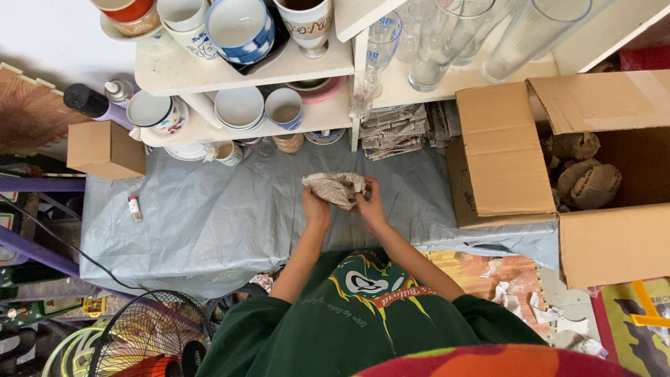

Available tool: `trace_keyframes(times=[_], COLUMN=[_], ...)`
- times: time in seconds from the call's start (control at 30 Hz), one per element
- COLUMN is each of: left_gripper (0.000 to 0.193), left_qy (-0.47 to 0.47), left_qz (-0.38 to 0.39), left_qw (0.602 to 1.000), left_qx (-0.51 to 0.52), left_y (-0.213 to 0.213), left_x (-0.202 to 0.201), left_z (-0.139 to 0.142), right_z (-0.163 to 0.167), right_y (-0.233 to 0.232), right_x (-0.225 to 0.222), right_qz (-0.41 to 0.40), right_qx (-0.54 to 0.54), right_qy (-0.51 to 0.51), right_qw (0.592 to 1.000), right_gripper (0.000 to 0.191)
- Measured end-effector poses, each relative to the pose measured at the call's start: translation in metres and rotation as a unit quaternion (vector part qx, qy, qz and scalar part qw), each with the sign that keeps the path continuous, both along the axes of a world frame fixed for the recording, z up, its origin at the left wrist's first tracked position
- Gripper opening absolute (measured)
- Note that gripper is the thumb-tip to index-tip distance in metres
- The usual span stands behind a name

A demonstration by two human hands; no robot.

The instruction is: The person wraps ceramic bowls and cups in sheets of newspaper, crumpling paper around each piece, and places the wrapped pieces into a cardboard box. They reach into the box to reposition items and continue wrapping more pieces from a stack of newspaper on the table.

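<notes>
Now newspaper-wrapped bundle [336, 188] between fingers [364, 196].

Bright even light, soft shadows, sharp focus

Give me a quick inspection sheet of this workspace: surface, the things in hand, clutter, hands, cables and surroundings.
Surface: grey sheet spread out, wrinkled.
Things in hand: newspaper bundle, crumpled, held above the sheet.
Clutter: small tube on the sheet; paper scraps on the floor; small box at the sheet's far left.
Hands: left hand and right hand both grip the bundle.
Cables: black cable runs across the left, towards the fan.
Surroundings: white shelves with mugs and glasses; newspaper stack beneath; open carton holding wrapped items.
</notes>
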State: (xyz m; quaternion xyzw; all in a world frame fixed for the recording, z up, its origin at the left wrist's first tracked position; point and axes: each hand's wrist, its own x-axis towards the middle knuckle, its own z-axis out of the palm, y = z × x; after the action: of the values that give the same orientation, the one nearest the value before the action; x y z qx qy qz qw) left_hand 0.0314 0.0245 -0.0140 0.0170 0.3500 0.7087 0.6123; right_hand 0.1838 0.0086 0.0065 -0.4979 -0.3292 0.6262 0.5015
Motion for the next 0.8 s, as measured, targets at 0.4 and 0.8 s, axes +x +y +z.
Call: trace_keyframes(times=[0.4, 0.8], left_gripper=[0.073, 0.047], left_qy=[0.617, 0.355], left_qz=[-0.023, -0.026], left_qw=[0.786, 0.934], left_qx=[0.016, -0.021], left_y=[-0.026, -0.017], left_x=[0.01, -0.058], left_z=[0.001, -0.021], right_z=[0.007, -0.018], right_y=[-0.008, 0.014], right_x=[0.011, 0.067], right_qz=[0.016, -0.084], right_qx=[0.251, -0.112], right_qy=[-0.494, 0.053], right_qw=[0.832, 0.989], right_gripper=[0.057, 0.026])
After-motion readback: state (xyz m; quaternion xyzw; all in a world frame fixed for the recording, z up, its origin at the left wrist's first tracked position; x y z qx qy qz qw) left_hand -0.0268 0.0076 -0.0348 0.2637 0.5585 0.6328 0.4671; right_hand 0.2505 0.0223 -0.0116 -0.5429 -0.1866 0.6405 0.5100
